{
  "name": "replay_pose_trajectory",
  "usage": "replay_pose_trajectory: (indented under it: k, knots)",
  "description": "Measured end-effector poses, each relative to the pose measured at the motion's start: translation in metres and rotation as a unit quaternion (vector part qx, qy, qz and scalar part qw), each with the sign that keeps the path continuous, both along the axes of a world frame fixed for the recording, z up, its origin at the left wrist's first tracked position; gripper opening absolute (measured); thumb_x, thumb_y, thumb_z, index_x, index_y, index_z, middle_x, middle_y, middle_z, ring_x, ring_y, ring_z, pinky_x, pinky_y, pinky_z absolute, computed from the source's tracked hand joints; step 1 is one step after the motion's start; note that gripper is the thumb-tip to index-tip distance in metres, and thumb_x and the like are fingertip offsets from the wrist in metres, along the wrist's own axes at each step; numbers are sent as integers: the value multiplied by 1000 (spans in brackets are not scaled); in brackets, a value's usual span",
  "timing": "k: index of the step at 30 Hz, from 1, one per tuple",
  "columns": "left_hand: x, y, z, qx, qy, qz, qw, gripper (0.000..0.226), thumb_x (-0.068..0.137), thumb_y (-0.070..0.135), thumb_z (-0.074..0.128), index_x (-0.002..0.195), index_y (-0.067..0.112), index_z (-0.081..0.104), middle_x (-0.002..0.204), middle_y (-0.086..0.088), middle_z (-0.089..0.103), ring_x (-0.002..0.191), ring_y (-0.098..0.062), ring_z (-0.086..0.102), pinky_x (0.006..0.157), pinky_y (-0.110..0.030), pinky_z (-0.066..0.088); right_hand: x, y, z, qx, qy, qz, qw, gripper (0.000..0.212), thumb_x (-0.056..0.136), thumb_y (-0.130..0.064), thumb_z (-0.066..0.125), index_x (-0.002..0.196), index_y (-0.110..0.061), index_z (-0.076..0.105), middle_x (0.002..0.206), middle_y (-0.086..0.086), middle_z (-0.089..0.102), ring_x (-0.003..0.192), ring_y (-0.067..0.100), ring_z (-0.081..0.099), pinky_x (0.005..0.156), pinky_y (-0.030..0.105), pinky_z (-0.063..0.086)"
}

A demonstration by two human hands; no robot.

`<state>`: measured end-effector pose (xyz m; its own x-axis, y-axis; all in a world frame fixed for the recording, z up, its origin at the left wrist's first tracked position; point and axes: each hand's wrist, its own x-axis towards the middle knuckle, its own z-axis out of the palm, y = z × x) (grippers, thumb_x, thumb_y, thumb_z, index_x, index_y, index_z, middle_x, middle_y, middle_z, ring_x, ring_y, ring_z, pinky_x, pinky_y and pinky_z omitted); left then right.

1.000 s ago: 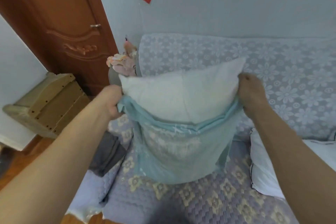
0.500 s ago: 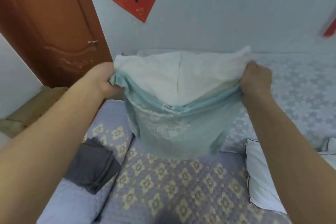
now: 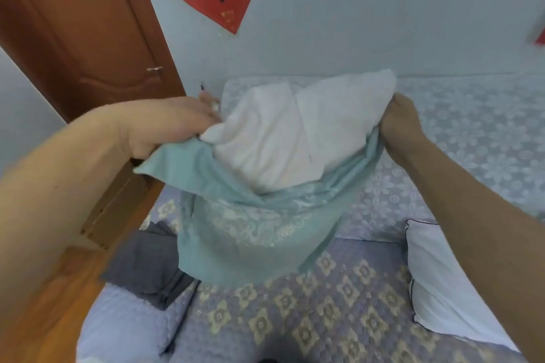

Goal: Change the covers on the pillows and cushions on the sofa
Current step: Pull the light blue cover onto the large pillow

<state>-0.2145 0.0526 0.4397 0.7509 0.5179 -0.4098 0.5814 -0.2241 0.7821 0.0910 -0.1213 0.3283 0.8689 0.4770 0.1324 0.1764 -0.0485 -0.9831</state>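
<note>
While both arms reach forward over the sofa [image 3: 309, 312], the head view shows 2 hands holding a white pillow [image 3: 298, 138] half out of a pale blue cover [image 3: 250, 224] at centre frame. At 9 o'clock of the pillow, the left hand [image 3: 165, 124] lies palm down, wrist bent, gripping the cover's edge with the pillow corner. At 3 o'clock, the right hand [image 3: 399, 124] clutches the cover's other side, forearm slanting down to 5 o'clock. A second white pillow [image 3: 436, 283] lies on the seat at 4 o'clock; grey cloth [image 3: 147, 265] lies at 8 o'clock. A brown door [image 3: 73, 26] stands at 10 o'clock.
</note>
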Motion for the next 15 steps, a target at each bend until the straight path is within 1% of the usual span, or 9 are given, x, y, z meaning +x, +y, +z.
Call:
replay_pose_trajectory:
  k: [2, 4, 6, 8, 9, 10, 12, 13, 15]
  knots:
    - [3, -50, -25, -23, 84, -242, 966, 23, 77, 31, 73, 90, 13, 79, 99, 0, 73, 81, -6, 66, 70, -27, 54, 6, -26, -23, -51, 33, 44, 997, 24, 98, -6, 54, 77, -10, 64, 72, -4, 66, 64, 6, 57, 59, 21, 50]
    - [25, -110, -96, -56, 142, -419, 895, 18, 85, 30, 64, 79, 14, 70, 76, 15, 64, 67, -1, 55, 70, -29, 49, 26, -55, -65, -158, 75, 73, 982, 18, 102, -2, 48, 92, -4, 63, 79, 1, 57, 73, 14, 54, 69, 25, 53]
    - [46, -177, -182, -110, 183, -480, 851, 23, 99, 31, 59, 106, 13, 69, 100, 6, 71, 79, -4, 59, 84, -28, 48, 55, -86, -125, -346, 92, 68, 931, 15, 102, 0, 46, 110, 4, 59, 92, 10, 53, 82, 22, 51, 81, 33, 50]
    - [52, -213, -263, -134, 207, -468, 848, 45, 104, 38, 52, 143, 13, 52, 144, -2, 57, 114, -10, 57, 103, -25, 39, 74, -119, -184, -489, 138, 17, 861, 25, 103, -9, 51, 122, 5, 57, 120, 17, 53, 98, 30, 54, 82, 41, 45]
    - [50, -220, -296, -134, 201, -438, 866, 48, 104, 38, 52, 146, 15, 49, 147, -1, 54, 125, -13, 53, 107, -25, 36, 78, -137, -213, -542, 135, 6, 830, 34, 104, -15, 50, 131, 4, 53, 137, 20, 49, 114, 36, 52, 90, 42, 43]
    - [45, -222, -323, -129, 201, -370, 898, 42, 102, 33, 53, 139, 14, 57, 133, -1, 62, 123, -17, 57, 104, -26, 39, 73, -154, -238, -588, 128, 5, 799, 40, 105, -16, 48, 137, 7, 49, 145, 24, 44, 127, 40, 47, 99, 44, 40]
    - [32, -211, -371, -111, 219, -214, 945, 19, 94, 19, 52, 97, 12, 69, 90, 0, 67, 96, -25, 70, 83, -28, 49, 45, -179, -281, -615, 145, 9, 775, 36, 103, -11, 47, 132, 10, 53, 140, 28, 51, 128, 41, 50, 103, 43, 41]
    - [26, -200, -388, -76, 231, -167, 955, 18, 93, 16, 49, 84, 15, 65, 83, 1, 65, 84, -23, 70, 77, -29, 50, 28, -185, -301, -596, 179, 19, 783, 30, 101, -9, 49, 123, 7, 60, 130, 26, 58, 119, 39, 57, 98, 42, 45]
    - [14, -176, -415, -7, 265, -155, 952, 21, 98, 20, 45, 87, 23, 63, 89, 6, 64, 84, -13, 62, 79, -30, 49, -15, -188, -334, -526, 271, 40, 805, 13, 96, -6, 55, 95, -3, 67, 108, 19, 67, 91, 31, 63, 80, 36, 50]
